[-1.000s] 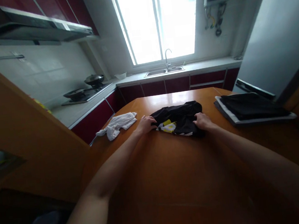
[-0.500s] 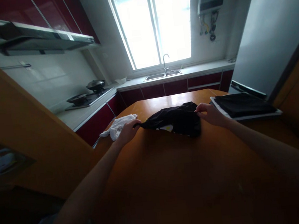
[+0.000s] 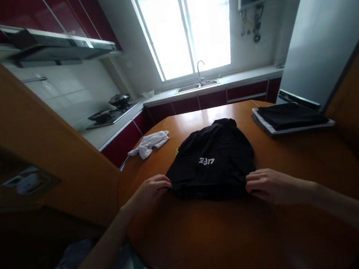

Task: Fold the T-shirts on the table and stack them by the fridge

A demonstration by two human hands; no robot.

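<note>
A black garment (image 3: 213, 148) with small white lettering lies spread on the wooden table (image 3: 210, 234), a bit of yellow showing at its left edge. My left hand (image 3: 153, 189) pinches its near left corner. On the other side, my right hand (image 3: 265, 185) has its fingers closed round the near right corner. Both hands are low, at the tabletop. Beyond my left hand lies a crumpled white cloth (image 3: 151, 143). Folded black, white and grey cloths form a stack (image 3: 294, 117) at the table's right.
Behind the table run a counter with a sink (image 3: 198, 85) and a stove (image 3: 112, 115) with two pans (image 3: 119, 100). An orange-brown panel (image 3: 46, 136) stands close on the left, a fridge (image 3: 313, 33) on the right.
Both hands have come nearer to me and lower, drawing the black garment's near edge along. It was bunched and now lies flatter, with its lettering showing. The view has shifted slightly.
</note>
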